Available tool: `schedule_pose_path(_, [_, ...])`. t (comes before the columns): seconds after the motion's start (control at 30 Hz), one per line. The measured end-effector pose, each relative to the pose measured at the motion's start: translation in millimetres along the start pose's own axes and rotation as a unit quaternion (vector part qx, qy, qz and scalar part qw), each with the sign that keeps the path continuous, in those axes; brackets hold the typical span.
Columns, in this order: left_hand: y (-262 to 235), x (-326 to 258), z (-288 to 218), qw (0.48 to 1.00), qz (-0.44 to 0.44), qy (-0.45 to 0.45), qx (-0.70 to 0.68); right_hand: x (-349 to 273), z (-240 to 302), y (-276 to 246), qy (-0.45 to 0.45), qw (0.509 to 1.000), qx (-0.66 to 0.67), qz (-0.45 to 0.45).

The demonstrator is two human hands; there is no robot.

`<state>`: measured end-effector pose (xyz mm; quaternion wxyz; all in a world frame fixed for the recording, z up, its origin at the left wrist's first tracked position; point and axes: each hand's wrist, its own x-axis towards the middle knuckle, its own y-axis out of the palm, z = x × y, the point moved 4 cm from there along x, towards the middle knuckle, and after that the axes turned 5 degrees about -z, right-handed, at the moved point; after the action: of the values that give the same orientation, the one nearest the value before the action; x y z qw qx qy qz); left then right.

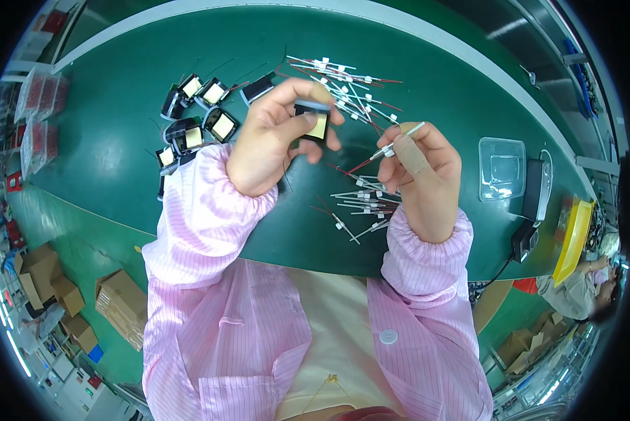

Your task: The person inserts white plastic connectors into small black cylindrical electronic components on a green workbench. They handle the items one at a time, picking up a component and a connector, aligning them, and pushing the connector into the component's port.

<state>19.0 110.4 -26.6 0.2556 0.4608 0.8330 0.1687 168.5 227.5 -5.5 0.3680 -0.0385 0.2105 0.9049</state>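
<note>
My left hand (273,137) is raised over the green table (118,140) and grips a small black coil block with a yellow taped face (316,123) between thumb and fingers. My right hand (423,175), with a bandage on one finger, pinches a thin white-sleeved wire lead with a red end (388,149) that points toward the block. The lead's tip stays a short way from the block. Both arms wear pink striped sleeves.
Several similar black-and-yellow coil blocks (195,116) lie at the left. Loose wire leads are heaped at the back (346,88) and near my right wrist (360,203). A clear plastic box (501,168), a black adapter (532,189) and a yellow tray (573,238) sit at right.
</note>
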Motion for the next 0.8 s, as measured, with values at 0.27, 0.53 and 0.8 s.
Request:
schedule_pose_path(0.27, [16.3,-10.1,4.7,0.964,0.106,0.096,0.225,-0.2,-8.0,6.1,-0.002,1.0,0.025,-0.014])
schedule_pose_path(0.53, [8.6,-11.0,17.4,0.958,0.096,0.075,0.258,-8.0,-11.8,18.7,-0.103,0.991,-0.071,-0.036])
schedule_pose_path(0.8, [3.1,-7.5,18.8,0.96,0.094,0.081,0.25,-4.4,-15.2,21.6,-0.208,0.949,-0.233,0.027])
